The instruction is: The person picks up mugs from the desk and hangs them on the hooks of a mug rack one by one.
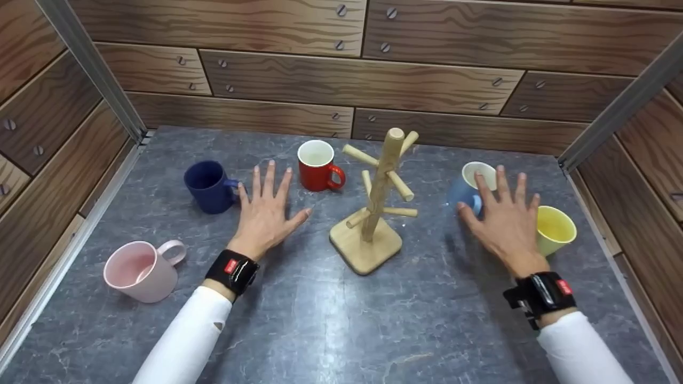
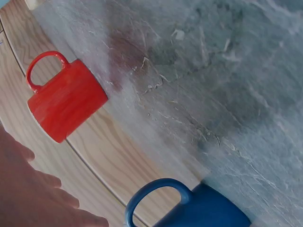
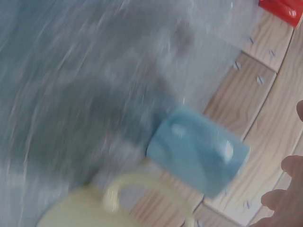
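Observation:
My left hand (image 1: 265, 213) is spread with straight fingers between a dark blue mug (image 1: 207, 188) and a red mug (image 1: 317, 169), holding nothing. Its fingertips show at the lower left of the left wrist view, apart from the red mug (image 2: 68, 101). On the right, my right hand (image 1: 504, 224) is also spread, hovering by a light blue mug (image 1: 462, 193) and partly covering it and a yellow mug (image 1: 556, 230). In the right wrist view its fingers (image 3: 289, 198) stay apart from the light blue mug (image 3: 196, 151). A wooden mug tree (image 1: 380, 197) stands between the hands with bare pegs.
A pink mug (image 1: 143, 271) stands at the left front, handle toward the right. The grey marbled tabletop (image 1: 341, 330) is bounded by wood-patterned walls (image 1: 299, 80) at the back and sides. Metal posts (image 1: 90, 64) rise at the back corners.

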`<act>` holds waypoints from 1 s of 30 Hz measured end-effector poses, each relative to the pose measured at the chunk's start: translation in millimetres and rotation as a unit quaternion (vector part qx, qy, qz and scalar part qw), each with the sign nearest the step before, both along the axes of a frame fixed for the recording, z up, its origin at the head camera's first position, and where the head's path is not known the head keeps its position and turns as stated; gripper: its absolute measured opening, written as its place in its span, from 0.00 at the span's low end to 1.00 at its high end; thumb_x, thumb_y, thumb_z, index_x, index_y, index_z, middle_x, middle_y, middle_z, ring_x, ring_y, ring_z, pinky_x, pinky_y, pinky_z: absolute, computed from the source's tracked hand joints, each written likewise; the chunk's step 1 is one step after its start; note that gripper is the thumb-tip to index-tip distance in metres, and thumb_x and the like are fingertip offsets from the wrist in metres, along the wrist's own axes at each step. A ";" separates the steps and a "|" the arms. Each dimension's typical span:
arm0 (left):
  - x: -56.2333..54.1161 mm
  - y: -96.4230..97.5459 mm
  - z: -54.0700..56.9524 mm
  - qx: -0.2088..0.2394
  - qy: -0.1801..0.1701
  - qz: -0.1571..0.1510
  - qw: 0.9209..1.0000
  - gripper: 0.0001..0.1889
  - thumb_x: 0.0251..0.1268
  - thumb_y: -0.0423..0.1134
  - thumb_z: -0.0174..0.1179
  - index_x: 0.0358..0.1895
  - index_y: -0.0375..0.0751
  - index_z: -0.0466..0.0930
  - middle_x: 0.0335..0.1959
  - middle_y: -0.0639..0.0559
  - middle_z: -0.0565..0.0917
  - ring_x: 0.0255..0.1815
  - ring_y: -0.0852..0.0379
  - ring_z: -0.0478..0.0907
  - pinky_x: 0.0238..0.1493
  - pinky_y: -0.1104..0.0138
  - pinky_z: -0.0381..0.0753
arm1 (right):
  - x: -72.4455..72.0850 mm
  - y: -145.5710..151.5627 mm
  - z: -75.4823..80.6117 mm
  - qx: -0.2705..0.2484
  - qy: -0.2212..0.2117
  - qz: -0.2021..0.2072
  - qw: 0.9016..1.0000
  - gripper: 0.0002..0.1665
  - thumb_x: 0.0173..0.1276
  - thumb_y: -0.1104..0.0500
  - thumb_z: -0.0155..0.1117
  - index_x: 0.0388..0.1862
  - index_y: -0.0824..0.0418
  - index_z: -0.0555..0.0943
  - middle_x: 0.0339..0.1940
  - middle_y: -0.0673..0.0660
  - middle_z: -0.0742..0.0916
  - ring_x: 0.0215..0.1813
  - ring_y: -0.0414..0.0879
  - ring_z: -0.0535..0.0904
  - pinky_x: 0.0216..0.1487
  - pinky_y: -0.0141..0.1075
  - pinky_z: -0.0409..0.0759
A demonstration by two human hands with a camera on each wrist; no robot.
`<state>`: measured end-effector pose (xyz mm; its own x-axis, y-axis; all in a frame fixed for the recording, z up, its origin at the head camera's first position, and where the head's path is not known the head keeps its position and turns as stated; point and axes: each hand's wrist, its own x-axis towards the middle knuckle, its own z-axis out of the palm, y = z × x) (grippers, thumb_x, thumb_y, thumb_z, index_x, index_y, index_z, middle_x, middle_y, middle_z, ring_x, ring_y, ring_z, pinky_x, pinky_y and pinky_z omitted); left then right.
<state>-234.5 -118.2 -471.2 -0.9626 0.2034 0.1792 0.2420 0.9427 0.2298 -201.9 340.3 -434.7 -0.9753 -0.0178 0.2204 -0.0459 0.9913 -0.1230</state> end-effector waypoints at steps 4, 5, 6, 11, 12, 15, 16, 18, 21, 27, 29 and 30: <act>1.8 -3.9 -1.0 -0.006 -0.001 0.006 1.000 0.51 0.63 0.75 0.48 0.82 0.53 0.44 0.83 0.40 0.37 0.81 0.33 0.33 0.73 0.30 0.37 | 8.9 22.1 8.6 -0.002 -0.014 -0.007 1.000 0.49 0.70 0.25 0.44 0.83 0.44 0.48 0.83 0.65 0.46 0.78 0.76 0.34 0.67 0.78 0.37; 2.2 -4.8 -1.0 -0.005 0.000 0.006 1.000 0.51 0.63 0.75 0.48 0.82 0.52 0.44 0.83 0.40 0.37 0.81 0.33 0.33 0.73 0.30 0.37 | 11.2 27.8 10.0 -0.002 -0.020 -0.009 1.000 0.50 0.70 0.26 0.45 0.83 0.44 0.48 0.83 0.66 0.46 0.78 0.77 0.33 0.67 0.79 0.37; 2.4 -5.6 -0.9 -0.004 0.001 0.007 1.000 0.51 0.63 0.75 0.48 0.82 0.52 0.43 0.83 0.40 0.37 0.81 0.33 0.33 0.73 0.30 0.37 | 13.3 33.5 11.2 -0.002 -0.026 -0.011 1.000 0.50 0.70 0.26 0.46 0.83 0.44 0.47 0.83 0.66 0.45 0.78 0.77 0.33 0.66 0.79 0.37; 2.4 -7.6 2.0 0.006 0.004 0.005 1.000 0.52 0.63 0.75 0.49 0.82 0.52 0.41 0.83 0.39 0.39 0.82 0.33 0.33 0.73 0.30 0.36 | 20.1 59.2 13.6 0.005 -0.050 -0.015 0.999 0.51 0.69 0.27 0.50 0.83 0.45 0.47 0.82 0.68 0.44 0.77 0.79 0.33 0.64 0.81 0.38; 2.3 -7.7 2.8 0.005 0.003 0.006 1.000 0.52 0.63 0.76 0.48 0.82 0.52 0.41 0.83 0.39 0.39 0.82 0.33 0.32 0.73 0.30 0.36 | 20.8 63.5 13.2 0.007 -0.055 -0.014 0.998 0.52 0.69 0.27 0.49 0.83 0.46 0.47 0.82 0.68 0.44 0.77 0.79 0.32 0.64 0.81 0.38; 2.3 -8.0 4.9 0.002 0.000 0.007 1.000 0.52 0.62 0.77 0.46 0.82 0.54 0.40 0.83 0.38 0.39 0.82 0.33 0.32 0.73 0.30 0.37 | 22.9 74.1 10.3 0.009 -0.069 -0.011 0.997 0.53 0.69 0.26 0.48 0.83 0.47 0.46 0.82 0.69 0.44 0.76 0.79 0.30 0.63 0.82 0.38; 2.2 -8.0 5.5 0.001 -0.001 0.006 1.000 0.52 0.62 0.77 0.46 0.82 0.55 0.39 0.83 0.39 0.39 0.82 0.33 0.32 0.73 0.30 0.37 | 23.5 77.2 9.0 0.005 -0.077 -0.009 0.997 0.53 0.69 0.26 0.49 0.83 0.47 0.45 0.82 0.69 0.43 0.76 0.78 0.29 0.62 0.82 0.38; 2.2 -7.9 6.3 0.001 -0.002 0.004 1.000 0.51 0.62 0.77 0.46 0.82 0.56 0.39 0.83 0.39 0.38 0.82 0.33 0.32 0.73 0.30 0.37 | 24.6 83.4 6.3 -0.008 -0.094 -0.004 0.996 0.55 0.68 0.26 0.52 0.83 0.47 0.44 0.82 0.70 0.42 0.76 0.78 0.26 0.62 0.82 0.37; 2.0 -7.5 6.5 0.001 0.001 0.002 1.000 0.51 0.62 0.76 0.48 0.82 0.56 0.41 0.83 0.38 0.39 0.81 0.33 0.33 0.72 0.29 0.38 | 25.0 92.3 3.1 -0.035 -0.122 0.012 0.992 0.58 0.65 0.29 0.59 0.83 0.48 0.43 0.81 0.70 0.40 0.75 0.77 0.23 0.61 0.83 0.37; 1.4 -6.0 6.3 -0.003 0.005 0.002 1.000 0.51 0.62 0.75 0.49 0.82 0.55 0.42 0.82 0.38 0.40 0.81 0.32 0.34 0.72 0.29 0.39 | 19.9 106.6 2.2 -0.069 -0.163 0.046 0.983 0.62 0.61 0.39 0.71 0.83 0.51 0.44 0.79 0.75 0.40 0.73 0.82 0.23 0.59 0.84 0.40; 1.4 -4.9 6.2 -0.001 0.005 0.001 1.000 0.51 0.62 0.74 0.50 0.82 0.55 0.42 0.82 0.38 0.40 0.81 0.32 0.34 0.72 0.29 0.38 | 17.9 110.1 4.0 -0.074 -0.165 0.053 0.982 0.61 0.60 0.43 0.73 0.83 0.54 0.48 0.78 0.79 0.42 0.71 0.85 0.25 0.59 0.83 0.42; 1.5 -4.4 6.1 0.002 0.005 0.000 1.000 0.51 0.62 0.74 0.51 0.82 0.55 0.43 0.82 0.38 0.40 0.81 0.32 0.34 0.72 0.29 0.38 | 17.1 111.7 4.9 -0.076 -0.165 0.057 0.982 0.60 0.59 0.46 0.74 0.82 0.56 0.50 0.77 0.81 0.44 0.71 0.87 0.27 0.60 0.83 0.43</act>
